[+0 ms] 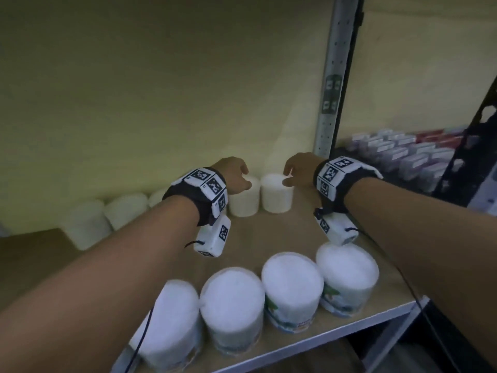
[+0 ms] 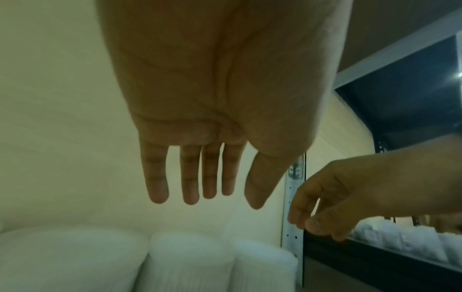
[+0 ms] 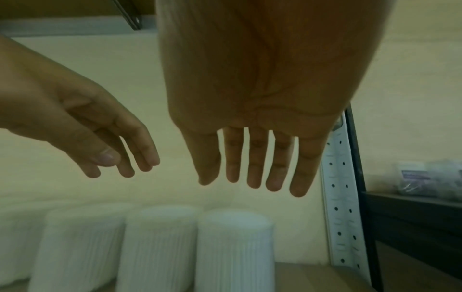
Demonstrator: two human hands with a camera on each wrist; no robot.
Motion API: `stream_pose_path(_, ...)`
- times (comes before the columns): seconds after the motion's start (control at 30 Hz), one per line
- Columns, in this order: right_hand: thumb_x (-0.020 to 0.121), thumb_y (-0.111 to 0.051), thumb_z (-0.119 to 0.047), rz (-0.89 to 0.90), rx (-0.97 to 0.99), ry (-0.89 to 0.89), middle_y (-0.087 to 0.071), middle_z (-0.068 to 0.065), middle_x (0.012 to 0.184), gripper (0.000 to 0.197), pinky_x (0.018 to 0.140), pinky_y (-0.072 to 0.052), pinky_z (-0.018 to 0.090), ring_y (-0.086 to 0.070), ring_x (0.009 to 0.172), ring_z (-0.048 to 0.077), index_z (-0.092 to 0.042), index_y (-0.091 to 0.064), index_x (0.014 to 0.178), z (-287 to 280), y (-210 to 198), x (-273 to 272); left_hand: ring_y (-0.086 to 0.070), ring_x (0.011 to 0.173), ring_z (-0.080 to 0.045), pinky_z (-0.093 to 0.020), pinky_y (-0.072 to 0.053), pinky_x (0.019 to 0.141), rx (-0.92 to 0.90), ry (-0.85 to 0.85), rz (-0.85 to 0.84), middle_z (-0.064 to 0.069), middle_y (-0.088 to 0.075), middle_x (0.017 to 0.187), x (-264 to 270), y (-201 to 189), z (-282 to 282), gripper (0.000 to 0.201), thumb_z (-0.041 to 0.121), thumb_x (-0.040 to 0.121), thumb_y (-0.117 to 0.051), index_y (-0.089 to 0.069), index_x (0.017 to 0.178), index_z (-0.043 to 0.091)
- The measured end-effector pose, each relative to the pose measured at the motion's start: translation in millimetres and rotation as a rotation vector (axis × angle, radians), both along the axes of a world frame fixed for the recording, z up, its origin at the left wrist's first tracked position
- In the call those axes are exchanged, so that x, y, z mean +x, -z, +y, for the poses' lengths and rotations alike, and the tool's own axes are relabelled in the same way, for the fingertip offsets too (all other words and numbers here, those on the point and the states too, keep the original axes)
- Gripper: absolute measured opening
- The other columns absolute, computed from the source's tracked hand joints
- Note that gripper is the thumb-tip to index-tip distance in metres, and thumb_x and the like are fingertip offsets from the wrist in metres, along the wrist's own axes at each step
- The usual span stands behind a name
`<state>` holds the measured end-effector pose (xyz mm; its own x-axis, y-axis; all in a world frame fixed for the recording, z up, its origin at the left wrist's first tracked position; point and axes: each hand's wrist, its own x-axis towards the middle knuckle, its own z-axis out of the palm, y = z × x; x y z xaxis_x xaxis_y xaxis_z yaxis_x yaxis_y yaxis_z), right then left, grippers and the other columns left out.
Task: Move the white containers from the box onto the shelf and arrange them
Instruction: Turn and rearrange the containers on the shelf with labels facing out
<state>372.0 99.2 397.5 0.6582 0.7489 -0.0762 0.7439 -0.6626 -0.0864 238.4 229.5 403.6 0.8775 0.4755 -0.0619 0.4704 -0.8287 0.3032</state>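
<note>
White ribbed containers stand in a row along the back wall of the wooden shelf. The two rightmost are one container and its neighbour. My left hand hovers just above the neighbour, fingers straight and empty. My right hand hangs over the rightmost container, fingers also straight and holding nothing. A front row of several white-topped containers stands near the shelf's front edge. The box is out of view.
A perforated metal upright bounds the shelf on the right. Beyond it, a neighbouring shelf carries small packaged boxes. A strip of bare wood lies between the two rows. The pale wall is close behind the back row.
</note>
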Motion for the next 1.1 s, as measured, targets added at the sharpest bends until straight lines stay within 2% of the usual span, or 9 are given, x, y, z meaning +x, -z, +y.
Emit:
stream_pose_path(0.17,0.092,-0.058,-0.038,0.01,-0.031,0.004,-0.061,0.014,0.126,0.047,0.098,-0.049,0.036,-0.059,0.115,0.031,-0.001,-0.062,0.121,30.7,17.6,24.8,-0.047,0.131,-0.025,-0.032,-0.039,0.106,0.077,-0.006,0.06,-0.008,-0.046,0.145,33.5,15.9,20.4,0.052,0.029,0.094,-0.056,-0.045,0.14,0.009)
stream_pose_path(0.33,0.092,-0.055,-0.042,0.019,-0.063,0.025,-0.059,0.017,0.131,0.055,0.104,-0.046,0.038,-0.057,0.121,0.031,0.002,-0.059,0.125,45.9,32.1,42.7,-0.05,0.127,-0.028,-0.033,-0.042,0.102,0.114,0.014,0.109,-0.01,-0.049,0.14,55.6,33.7,34.4,0.049,0.033,0.094,-0.055,-0.048,0.137,0.008)
stream_pose_path(0.4,0.092,-0.054,-0.044,0.013,-0.079,0.025,-0.058,0.016,0.133,0.058,0.105,-0.045,0.038,-0.055,0.123,0.03,0.001,-0.057,0.128,49.9,37.0,45.4,-0.055,0.109,-0.027,-0.031,-0.044,0.09,0.124,0.026,0.128,-0.014,-0.058,0.117,61.8,40.8,36.1,0.03,0.032,0.094,-0.055,-0.06,0.113,0.009)
stream_pose_path(0.47,0.091,-0.054,-0.046,0.013,-0.098,0.024,-0.057,0.015,0.133,0.06,0.105,-0.044,0.036,-0.056,0.122,0.029,0.0,-0.057,0.128,53.2,41.3,46.8,-0.048,0.091,-0.02,-0.028,-0.04,0.078,0.134,0.023,0.151,-0.011,-0.055,0.094,65.3,45.6,36.8,0.019,0.032,0.093,-0.056,-0.057,0.089,0.014)
stream_pose_path(0.53,0.09,-0.056,-0.048,0.011,-0.1,0.021,-0.058,0.015,0.131,0.06,0.103,-0.046,0.036,-0.057,0.121,0.029,-0.001,-0.058,0.126,55.1,44.2,48.1,-0.049,0.092,-0.019,-0.03,-0.043,0.081,0.151,0.027,0.168,-0.016,-0.061,0.11,66.2,49.0,37.5,0.033,0.034,0.093,-0.056,-0.064,0.106,0.004)
stream_pose_path(0.57,0.089,-0.058,-0.048,0.011,-0.099,0.018,-0.059,0.015,0.13,0.06,0.103,-0.047,0.037,-0.058,0.119,0.029,-0.001,-0.059,0.125,55.6,45.0,49.1,-0.054,0.097,-0.02,-0.031,-0.045,0.085,0.159,0.03,0.166,-0.016,-0.061,0.122,66.3,50.2,37.5,0.042,0.034,0.094,-0.055,-0.062,0.118,0.0)
stream_pose_path(0.63,0.087,-0.06,-0.048,0.015,-0.09,0.015,-0.06,0.014,0.127,0.059,0.101,-0.047,0.037,-0.058,0.117,0.029,-0.002,-0.059,0.124,55.4,45.3,50.1,-0.058,0.114,-0.027,-0.033,-0.046,0.093,0.178,0.035,0.149,-0.016,-0.058,0.131,65.3,51.4,37.1,0.047,0.034,0.095,-0.053,-0.057,0.127,-0.001)
stream_pose_path(0.9,0.087,-0.062,-0.044,-0.02,-0.115,-0.022,-0.05,0.006,0.136,0.056,0.104,-0.04,0.034,-0.05,0.125,0.026,-0.012,-0.052,0.132,51.8,44.5,50.6,-0.053,0.122,-0.029,-0.033,-0.044,0.098,0.216,0.067,0.107,-0.015,-0.054,0.134,63.4,55.4,36.9,0.048,0.034,0.095,-0.053,-0.054,0.13,0.001)
stream_pose_path(1.1,0.09,-0.062,-0.028,-0.004,-0.167,-0.058,-0.042,0.005,0.145,0.053,0.108,-0.035,0.032,-0.043,0.132,0.023,-0.018,-0.047,0.14,46.7,34.1,44.3,-0.05,0.124,-0.029,-0.033,-0.041,0.099,0.232,0.095,0.08,-0.014,-0.049,0.137,59.5,58.1,40.2,0.049,0.035,0.095,-0.054,-0.05,0.134,0.006)
